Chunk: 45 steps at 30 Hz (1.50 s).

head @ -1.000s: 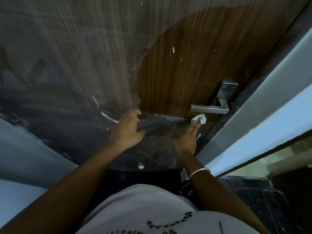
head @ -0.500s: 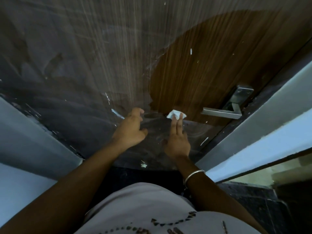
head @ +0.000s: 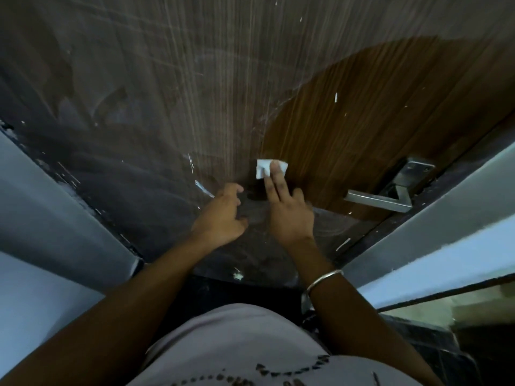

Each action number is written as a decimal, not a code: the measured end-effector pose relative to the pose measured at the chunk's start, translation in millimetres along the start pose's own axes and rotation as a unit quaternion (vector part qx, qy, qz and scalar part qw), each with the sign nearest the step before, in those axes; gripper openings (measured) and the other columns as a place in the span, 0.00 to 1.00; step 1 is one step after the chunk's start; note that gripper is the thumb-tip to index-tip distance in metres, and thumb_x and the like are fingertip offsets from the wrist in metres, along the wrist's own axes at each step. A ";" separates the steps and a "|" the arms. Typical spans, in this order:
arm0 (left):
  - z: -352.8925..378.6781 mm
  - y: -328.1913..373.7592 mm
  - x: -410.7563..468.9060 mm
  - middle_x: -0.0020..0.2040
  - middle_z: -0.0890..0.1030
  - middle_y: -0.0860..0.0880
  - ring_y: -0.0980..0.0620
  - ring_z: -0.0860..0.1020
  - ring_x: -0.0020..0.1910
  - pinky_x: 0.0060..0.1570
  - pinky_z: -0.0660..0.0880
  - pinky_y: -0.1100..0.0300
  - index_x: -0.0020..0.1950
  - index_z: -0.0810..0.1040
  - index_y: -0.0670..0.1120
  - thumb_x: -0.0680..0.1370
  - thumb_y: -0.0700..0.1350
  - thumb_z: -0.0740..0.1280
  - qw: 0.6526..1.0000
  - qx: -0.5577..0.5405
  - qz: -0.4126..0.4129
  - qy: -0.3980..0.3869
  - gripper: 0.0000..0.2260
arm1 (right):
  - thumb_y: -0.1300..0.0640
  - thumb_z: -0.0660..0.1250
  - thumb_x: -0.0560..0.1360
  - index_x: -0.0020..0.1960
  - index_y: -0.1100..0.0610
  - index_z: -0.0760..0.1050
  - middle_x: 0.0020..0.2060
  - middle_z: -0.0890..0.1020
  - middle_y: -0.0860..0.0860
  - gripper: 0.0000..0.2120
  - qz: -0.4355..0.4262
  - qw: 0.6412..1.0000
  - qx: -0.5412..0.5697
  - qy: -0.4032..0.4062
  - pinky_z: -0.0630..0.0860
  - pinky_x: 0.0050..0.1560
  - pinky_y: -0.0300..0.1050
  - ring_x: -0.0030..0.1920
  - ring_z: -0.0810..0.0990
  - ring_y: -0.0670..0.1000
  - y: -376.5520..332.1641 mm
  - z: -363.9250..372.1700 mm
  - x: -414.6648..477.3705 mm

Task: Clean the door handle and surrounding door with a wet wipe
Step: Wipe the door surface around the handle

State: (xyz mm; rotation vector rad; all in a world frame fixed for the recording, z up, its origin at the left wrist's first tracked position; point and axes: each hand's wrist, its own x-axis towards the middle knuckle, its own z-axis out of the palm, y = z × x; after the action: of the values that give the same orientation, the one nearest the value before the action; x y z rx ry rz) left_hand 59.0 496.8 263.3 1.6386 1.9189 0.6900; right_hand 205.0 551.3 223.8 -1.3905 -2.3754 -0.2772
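1. The right hand (head: 289, 215) reaches up the door (head: 195, 93), two fingers (head: 274, 176) stretched out side by side and pressing a small white wipe (head: 263, 167) flat against the wood.
2. The wipe sits at the edge of a darker, cleaner-looking brown patch (head: 348, 121), left of the metal door handle (head: 381, 200) and well apart from it.
3. The left hand (head: 223, 215) rests against the dusty grey part of the door just beside the right hand, fingers loosely curled and holding nothing, as far as the dim view shows.
4. A silver bangle (head: 323, 280) circles the right wrist.
5. Pale door frame (head: 418, 235) runs along the right side, past the handle.
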 end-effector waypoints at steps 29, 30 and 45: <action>-12.1 22.9 0.7 0.55 0.74 0.47 0.49 0.75 0.50 0.48 0.70 0.60 0.65 0.64 0.44 0.71 0.40 0.69 0.993 -0.057 0.071 0.071 0.25 | 0.52 0.69 0.69 0.76 0.55 0.54 0.76 0.52 0.53 0.40 0.021 0.992 0.027 0.119 0.66 0.31 0.40 0.40 0.75 0.55 -4.9 -94.0 51.8; -13.3 26.3 1.1 0.54 0.74 0.50 0.52 0.74 0.49 0.48 0.71 0.60 0.65 0.64 0.45 0.71 0.41 0.70 0.992 -0.068 0.077 0.067 0.25 | 0.51 0.68 0.70 0.76 0.55 0.52 0.76 0.52 0.55 0.40 0.044 0.987 0.036 0.149 0.69 0.32 0.40 0.42 0.76 0.55 -0.9 -109.4 59.5; -30.6 36.4 11.8 0.53 0.72 0.53 0.56 0.74 0.43 0.41 0.70 0.63 0.66 0.63 0.48 0.71 0.39 0.69 0.983 -0.119 0.100 0.100 0.26 | 0.51 0.68 0.72 0.76 0.55 0.49 0.75 0.54 0.59 0.40 0.179 0.946 0.111 0.248 0.75 0.44 0.47 0.60 0.73 0.59 21.8 -140.6 67.3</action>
State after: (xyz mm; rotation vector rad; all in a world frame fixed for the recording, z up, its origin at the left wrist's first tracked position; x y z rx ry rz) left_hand 63.1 512.0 309.7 1.6741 1.7352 1.1587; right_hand 224.8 566.3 379.2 -1.4122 -1.6611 -0.2184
